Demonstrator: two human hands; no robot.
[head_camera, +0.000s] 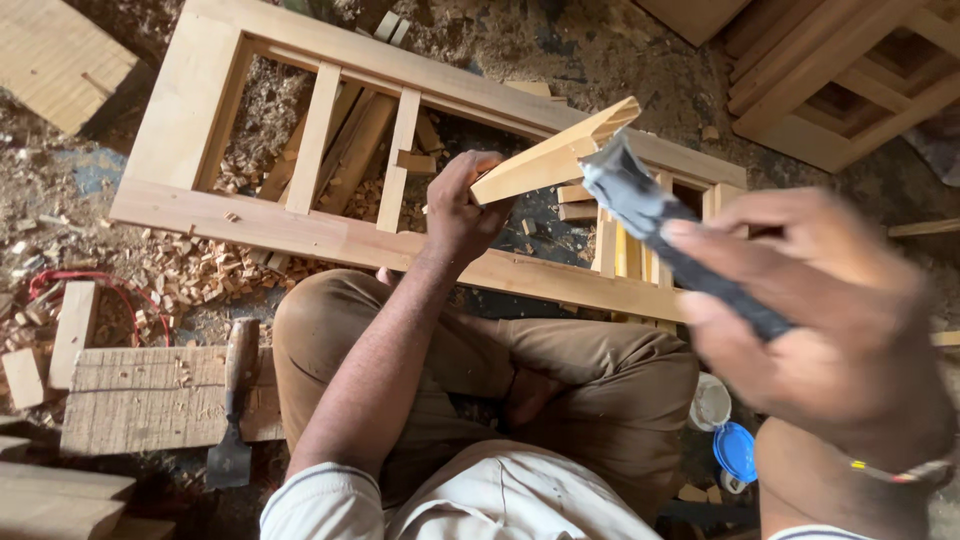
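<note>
— What lay at the far left of the floor?

— A pale offcut board (55, 55) up in the corner, a loop of red cord (75, 290) lower down, and a heap of wood chips (190, 270) spilling toward the frame. Below those sat a rough grey plank (140, 395), and a chisel with a wooden handle (236, 405) rested across its right end, blade pointing toward the person.

— And the big frame?

— A long wooden window frame (330, 235) lay flat on the ground, slanting from upper left to lower right, with upright bars set between its rails. The person sat just behind it, knees in brown trousers.

— What was the left hand doing?

— The left hand (462, 205) was closed firmly round the lower end of a short moulded wood strip (555, 152), holding it up above the frame so that it tilted upward to the right.

— And the right?

— The right hand (810, 310), blurred and close to the camera, had its fingers curled tight on a dark, flat tool (665, 235), perhaps folded abrasive paper; I could not tell which. Its upper tip met the strip's raised end.

— Anything farther right?

— A blue lid (735, 450) and a white container (710, 402) by the knee, and stacked wooden frames (850, 90) in the top corner.
</note>
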